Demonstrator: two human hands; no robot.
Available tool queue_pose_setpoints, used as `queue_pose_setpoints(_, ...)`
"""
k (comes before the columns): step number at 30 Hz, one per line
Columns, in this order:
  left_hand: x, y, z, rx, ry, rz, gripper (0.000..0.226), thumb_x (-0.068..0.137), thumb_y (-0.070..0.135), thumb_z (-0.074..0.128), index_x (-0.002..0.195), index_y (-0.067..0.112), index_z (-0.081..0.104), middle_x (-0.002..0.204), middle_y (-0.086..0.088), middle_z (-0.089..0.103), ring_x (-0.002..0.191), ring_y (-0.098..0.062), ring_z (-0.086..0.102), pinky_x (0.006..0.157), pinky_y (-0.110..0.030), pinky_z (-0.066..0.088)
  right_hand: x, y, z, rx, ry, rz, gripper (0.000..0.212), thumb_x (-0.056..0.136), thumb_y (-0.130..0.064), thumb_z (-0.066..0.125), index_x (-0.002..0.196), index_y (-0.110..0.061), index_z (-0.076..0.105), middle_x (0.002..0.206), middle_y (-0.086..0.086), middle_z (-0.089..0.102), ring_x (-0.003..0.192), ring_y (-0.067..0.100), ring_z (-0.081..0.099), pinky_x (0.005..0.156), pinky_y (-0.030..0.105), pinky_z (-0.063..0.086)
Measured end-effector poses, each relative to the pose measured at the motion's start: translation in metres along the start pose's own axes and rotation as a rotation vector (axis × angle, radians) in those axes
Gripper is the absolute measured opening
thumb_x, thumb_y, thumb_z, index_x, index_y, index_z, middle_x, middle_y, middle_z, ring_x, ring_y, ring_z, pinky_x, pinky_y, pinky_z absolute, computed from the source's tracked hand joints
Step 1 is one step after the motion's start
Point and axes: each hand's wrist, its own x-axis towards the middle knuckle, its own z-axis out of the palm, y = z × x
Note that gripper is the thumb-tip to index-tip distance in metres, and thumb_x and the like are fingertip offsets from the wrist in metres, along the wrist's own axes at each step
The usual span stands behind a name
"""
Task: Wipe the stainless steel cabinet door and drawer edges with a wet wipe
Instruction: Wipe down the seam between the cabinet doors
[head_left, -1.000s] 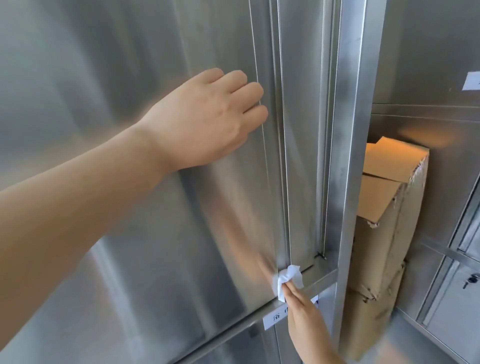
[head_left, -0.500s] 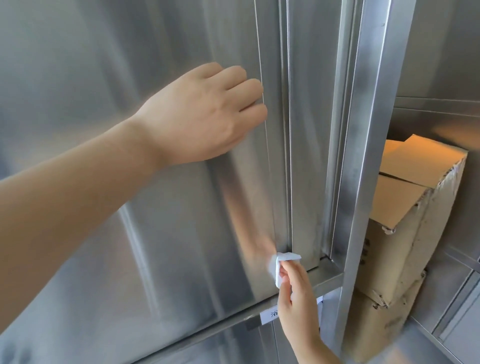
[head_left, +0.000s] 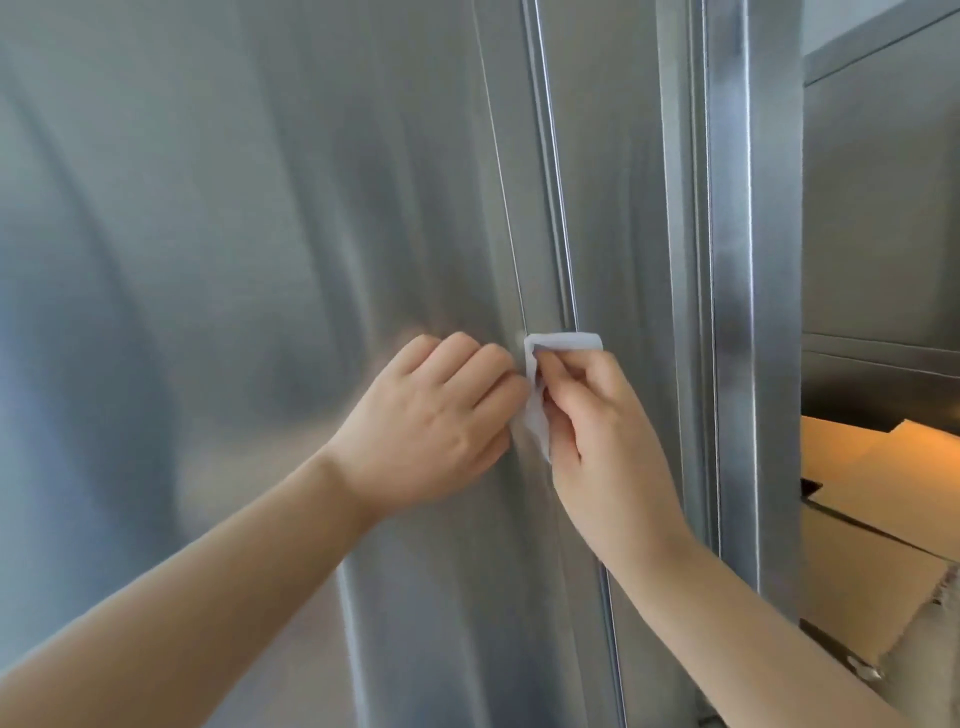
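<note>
The right hand (head_left: 602, 447) pinches the folded wet wipe (head_left: 565, 343) between thumb and curled fingers, pressing it onto the vertical edge (head_left: 551, 208) of the stainless steel cabinet door (head_left: 260, 234), about halfway up the visible seam. To wipe well here, I judge it best to keep the wipe wrapped over the lip, hold steady pressure, and run one long stroke along the groove rather than dabbing, refolding to a clean face when it soils. The left hand (head_left: 431, 421) is curled with its knuckles outward on the door face, just beside the wipe; it appears to hold nothing and likely braces the panel.
</note>
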Motion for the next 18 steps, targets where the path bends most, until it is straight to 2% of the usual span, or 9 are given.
queue_pose_setpoints(2, 0.008, -0.010, -0.002, 0.020, 0.021, -0.014, 0.014, 0.079, 0.011, 0.051, 0.076, 0.011, 0.065, 0.078, -0.003, 0.062, 0.062, -0.026, 0.052, 0.052, -0.037, 0.039, 0.040, -0.004, -0.005, -0.051, 0.028, -0.047, 0.034, 0.089, 0.004, 0.049, 0.120, 0.001, 0.060, 0.109, 0.000, 0.052, 0.095, 0.003, 0.051, 0.086, 0.006, 0.037)
queue_pose_setpoints(5, 0.026, -0.032, -0.009, 0.065, 0.054, -0.077, 0.013, 0.078, 0.011, 0.052, 0.079, 0.011, 0.065, 0.080, -0.003, 0.062, 0.065, -0.026, 0.053, 0.055, -0.038, 0.040, 0.094, -0.013, -0.013, -0.126, 0.002, -0.063, 0.045, 0.086, 0.009, 0.052, 0.130, -0.002, 0.055, 0.115, 0.009, 0.055, 0.100, 0.021, 0.057, 0.084, 0.024, 0.043)
queue_pose_setpoints(7, 0.041, -0.050, -0.016, 0.097, 0.082, -0.126, 0.012, 0.079, 0.011, 0.053, 0.079, 0.011, 0.064, 0.080, -0.004, 0.061, 0.066, -0.027, 0.052, 0.056, -0.039, 0.041, 0.130, -0.020, -0.019, -0.156, 0.006, -0.088, 0.043, 0.089, 0.004, 0.050, 0.131, -0.005, 0.054, 0.117, 0.006, 0.053, 0.098, 0.020, 0.056, 0.082, 0.030, 0.046)
queue_pose_setpoints(8, 0.048, -0.058, -0.019, 0.109, 0.096, -0.142, 0.011, 0.079, 0.011, 0.053, 0.080, 0.011, 0.064, 0.079, -0.004, 0.060, 0.066, -0.027, 0.052, 0.056, -0.039, 0.041, 0.149, -0.024, -0.021, -0.166, 0.017, -0.098, 0.040, 0.090, -0.001, 0.049, 0.130, -0.006, 0.055, 0.116, 0.003, 0.052, 0.095, 0.018, 0.055, 0.079, 0.028, 0.045)
queue_pose_setpoints(11, 0.060, -0.076, -0.025, 0.137, 0.121, -0.155, 0.011, 0.079, 0.010, 0.053, 0.080, 0.011, 0.064, 0.079, -0.004, 0.059, 0.066, -0.027, 0.050, 0.055, -0.039, 0.041, 0.205, -0.035, -0.028, -0.168, 0.058, -0.139, 0.026, 0.093, -0.008, 0.045, 0.112, -0.003, 0.062, 0.109, -0.007, 0.045, 0.087, 0.013, 0.052, 0.072, 0.021, 0.037)
queue_pose_setpoints(15, 0.060, -0.078, -0.023, 0.144, 0.119, -0.158, 0.007, 0.077, 0.010, 0.055, 0.078, 0.013, 0.062, 0.077, -0.003, 0.056, 0.064, -0.025, 0.047, 0.055, -0.038, 0.041, 0.266, -0.047, -0.036, -0.243, 0.063, -0.175, 0.020, 0.092, -0.009, 0.044, 0.099, -0.003, 0.062, 0.116, 0.005, 0.050, 0.091, 0.021, 0.056, 0.074, 0.025, 0.039)
queue_pose_setpoints(17, 0.059, -0.078, -0.021, 0.138, 0.119, -0.160, 0.008, 0.077, 0.010, 0.054, 0.078, 0.013, 0.061, 0.078, -0.002, 0.056, 0.064, -0.025, 0.047, 0.055, -0.037, 0.041, 0.281, -0.050, -0.039, -0.278, 0.094, -0.177, 0.019, 0.092, -0.009, 0.042, 0.079, -0.004, 0.055, 0.100, 0.006, 0.049, 0.086, 0.022, 0.052, 0.062, 0.024, 0.028)
queue_pose_setpoints(18, 0.059, -0.079, -0.021, 0.140, 0.120, -0.158, 0.009, 0.077, 0.010, 0.053, 0.078, 0.013, 0.061, 0.079, -0.002, 0.057, 0.064, -0.025, 0.047, 0.055, -0.037, 0.041, 0.282, -0.050, -0.039, -0.281, 0.112, -0.180, 0.020, 0.092, -0.009, 0.041, 0.075, -0.005, 0.052, 0.096, 0.004, 0.047, 0.083, 0.020, 0.050, 0.060, 0.023, 0.024)
